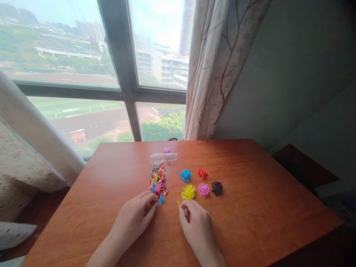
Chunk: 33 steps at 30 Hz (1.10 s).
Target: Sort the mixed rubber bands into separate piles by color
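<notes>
A mixed heap of small colourful rubber bands [157,180] lies left of the table's middle. My left hand [137,212] is at its near end, thumb and fingertips pinched together beside some blue bands; whatever is between them is hidden. My right hand [198,224] is closed in a pinch just in front of the yellow pile [188,192], with a yellow rubber band [178,203] showing at its fingertips. Single-colour piles lie beyond and to the right: blue [185,175], red [203,173], pink [204,190] and black [217,188].
Behind the heap, a clear plastic container [163,157] lies on its side, with a pinkish-purple object [167,150] just past it. The wooden table [256,207] reaches to the window [128,74], with curtains [211,66] at both sides and a wall on the right.
</notes>
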{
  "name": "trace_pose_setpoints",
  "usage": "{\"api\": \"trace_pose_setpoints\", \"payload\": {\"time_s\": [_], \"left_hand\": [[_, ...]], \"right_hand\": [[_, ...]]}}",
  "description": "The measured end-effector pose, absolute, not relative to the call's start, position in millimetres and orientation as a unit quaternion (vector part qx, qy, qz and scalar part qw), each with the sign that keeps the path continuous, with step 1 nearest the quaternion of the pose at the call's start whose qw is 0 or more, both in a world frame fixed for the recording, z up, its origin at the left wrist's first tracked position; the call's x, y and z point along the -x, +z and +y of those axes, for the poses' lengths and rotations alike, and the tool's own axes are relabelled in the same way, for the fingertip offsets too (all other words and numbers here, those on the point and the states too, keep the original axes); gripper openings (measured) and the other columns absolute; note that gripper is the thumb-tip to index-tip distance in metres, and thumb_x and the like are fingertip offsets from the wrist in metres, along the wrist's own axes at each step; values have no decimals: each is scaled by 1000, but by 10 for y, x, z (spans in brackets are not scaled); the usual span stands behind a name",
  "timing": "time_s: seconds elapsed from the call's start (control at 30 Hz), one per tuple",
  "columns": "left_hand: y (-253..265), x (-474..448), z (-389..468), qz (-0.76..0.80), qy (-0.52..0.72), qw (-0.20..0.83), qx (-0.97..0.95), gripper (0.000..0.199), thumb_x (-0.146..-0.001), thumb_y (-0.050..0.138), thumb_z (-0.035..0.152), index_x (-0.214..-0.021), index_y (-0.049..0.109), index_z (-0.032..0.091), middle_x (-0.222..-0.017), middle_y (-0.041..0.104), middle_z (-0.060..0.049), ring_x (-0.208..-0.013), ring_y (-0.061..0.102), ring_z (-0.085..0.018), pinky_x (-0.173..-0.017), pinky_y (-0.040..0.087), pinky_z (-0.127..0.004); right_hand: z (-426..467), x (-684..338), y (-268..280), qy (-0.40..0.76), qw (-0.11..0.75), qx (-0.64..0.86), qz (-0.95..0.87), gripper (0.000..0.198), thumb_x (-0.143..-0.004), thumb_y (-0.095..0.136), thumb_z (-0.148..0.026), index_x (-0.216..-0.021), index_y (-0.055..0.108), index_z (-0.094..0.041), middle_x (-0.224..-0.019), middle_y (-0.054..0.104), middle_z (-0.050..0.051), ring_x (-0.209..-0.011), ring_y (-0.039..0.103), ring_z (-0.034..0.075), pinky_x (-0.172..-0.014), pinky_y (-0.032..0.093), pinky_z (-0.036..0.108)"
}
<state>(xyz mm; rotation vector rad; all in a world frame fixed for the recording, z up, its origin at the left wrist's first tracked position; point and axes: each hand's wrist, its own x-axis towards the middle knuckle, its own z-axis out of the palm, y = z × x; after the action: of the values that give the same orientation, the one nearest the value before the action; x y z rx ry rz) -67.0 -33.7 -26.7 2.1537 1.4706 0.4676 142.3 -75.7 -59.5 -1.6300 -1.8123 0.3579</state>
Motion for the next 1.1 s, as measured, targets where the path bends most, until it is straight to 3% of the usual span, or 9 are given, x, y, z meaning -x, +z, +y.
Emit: {"api": "trace_pose_setpoints", "payload": {"time_s": [0.3,0.63,1.1], "left_hand": [[-291,654,-354,523,164,248,-799,21,-91,42,24,-88,63,25,-86,66,-1,-75,61,-16,-65,43,-23],[-317,636,-374,511,153,246,-809,21,-91,42,19,-90,62,26,-91,68,-1,-83,64,-17,-70,44,-23],[-328,657,-371,547,147,216,-795,20,-91,44,23,-93,63,25,-87,68,0,-76,64,-16,-64,42,-22]], "right_hand": [[-628,-1692,-566,113,347,652,-665,19,-91,49,-20,-80,63,-21,-70,62,1,-59,56,14,-60,38,24],[-569,-1564,-485,106,330,680,-646,15,-88,51,-19,-78,61,-22,-66,60,-1,-60,55,15,-59,33,26],[-721,-1413,-485,138,350,636,-674,18,-91,48,-18,-80,62,-22,-72,63,-1,-62,58,14,-61,35,24]]}}
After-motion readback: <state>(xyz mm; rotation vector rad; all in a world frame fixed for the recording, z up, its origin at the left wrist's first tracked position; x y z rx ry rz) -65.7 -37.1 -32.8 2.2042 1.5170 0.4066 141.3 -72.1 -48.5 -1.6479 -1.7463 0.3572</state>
